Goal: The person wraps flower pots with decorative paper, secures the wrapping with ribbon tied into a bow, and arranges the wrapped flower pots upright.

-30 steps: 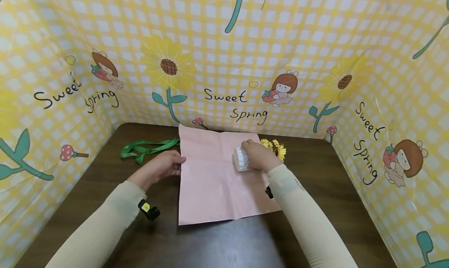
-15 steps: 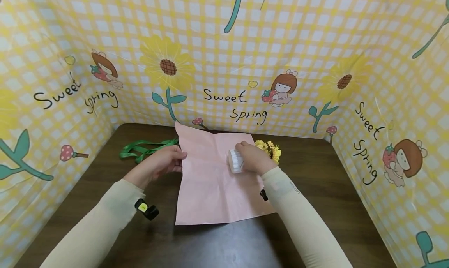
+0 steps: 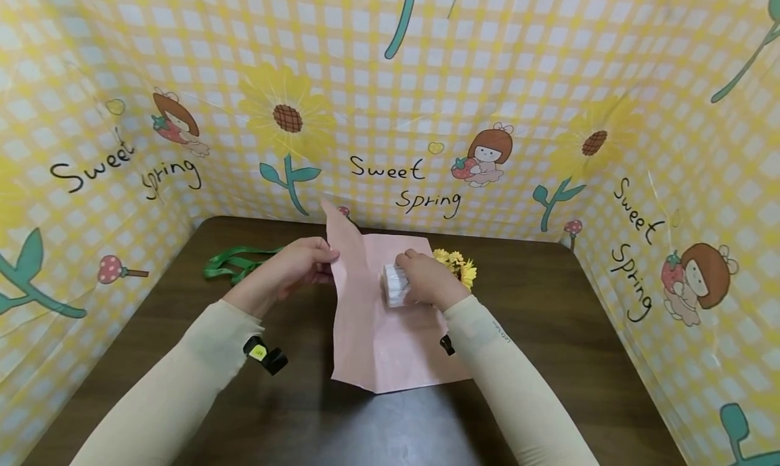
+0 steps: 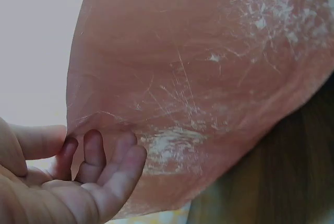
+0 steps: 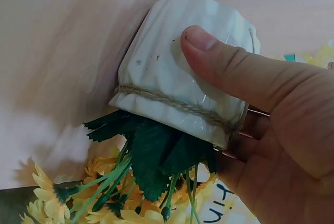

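Observation:
A sheet of pink wrapping paper stands partly lifted from the table, its left part folded up along a vertical crease. My left hand pinches its left edge between thumb and index finger, the other fingers loosely bent behind it in the left wrist view. On the paper's right part, a white ribbed flower pot lies on its side, base toward the left. My right hand grips the pot, thumb across its wall. Twine circles the rim. Green leaves and yellow artificial flowers stick out toward the right.
A loose green ribbon lies at the back left, partly behind my left forearm. The dark wooden table backs onto a yellow checked cloth, which also hangs at both sides.
My left hand has drawn the paper's left edge right and upward, so that side now folds toward the pot. My right hand and the pot have shifted slightly left.

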{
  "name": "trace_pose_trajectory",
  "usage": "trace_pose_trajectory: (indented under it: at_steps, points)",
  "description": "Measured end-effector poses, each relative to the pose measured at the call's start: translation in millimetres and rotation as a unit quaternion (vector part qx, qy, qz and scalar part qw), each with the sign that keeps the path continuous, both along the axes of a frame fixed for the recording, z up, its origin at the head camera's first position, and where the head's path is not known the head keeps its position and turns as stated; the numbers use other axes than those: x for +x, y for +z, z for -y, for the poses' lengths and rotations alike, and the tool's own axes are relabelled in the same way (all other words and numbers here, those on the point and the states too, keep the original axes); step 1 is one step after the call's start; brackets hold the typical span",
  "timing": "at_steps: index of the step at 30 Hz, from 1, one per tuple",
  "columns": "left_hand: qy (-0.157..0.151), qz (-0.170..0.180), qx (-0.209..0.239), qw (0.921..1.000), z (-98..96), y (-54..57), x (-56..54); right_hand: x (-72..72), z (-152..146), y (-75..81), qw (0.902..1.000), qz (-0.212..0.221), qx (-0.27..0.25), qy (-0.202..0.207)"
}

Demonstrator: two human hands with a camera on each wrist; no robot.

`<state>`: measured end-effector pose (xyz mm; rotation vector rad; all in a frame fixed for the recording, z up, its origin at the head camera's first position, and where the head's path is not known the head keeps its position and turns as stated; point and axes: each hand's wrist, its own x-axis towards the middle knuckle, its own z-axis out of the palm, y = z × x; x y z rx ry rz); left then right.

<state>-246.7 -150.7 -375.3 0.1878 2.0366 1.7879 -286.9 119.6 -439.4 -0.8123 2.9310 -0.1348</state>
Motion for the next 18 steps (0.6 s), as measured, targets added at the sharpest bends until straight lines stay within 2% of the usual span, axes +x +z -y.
trace_pose_trajectory:
  at_steps: [4,11,18]
  points:
    - [0.0,-0.01,0.002,0.9999,-8.4,7.0,0.9,2.2,7,0.7,0.9999,-0.011,0.0,0.007]
    - [-0.009,-0.005,0.014,0.9999,-31.5,14.5,1.5,10.7,16,6.1,0.9996,-0.009,-0.019,0.02]
    - [-0.001,-0.012,-0.021,0.9997,-54.6,18.3,-0.9,8.8,18,-0.9,0.9985,-0.02,-0.043,0.027]
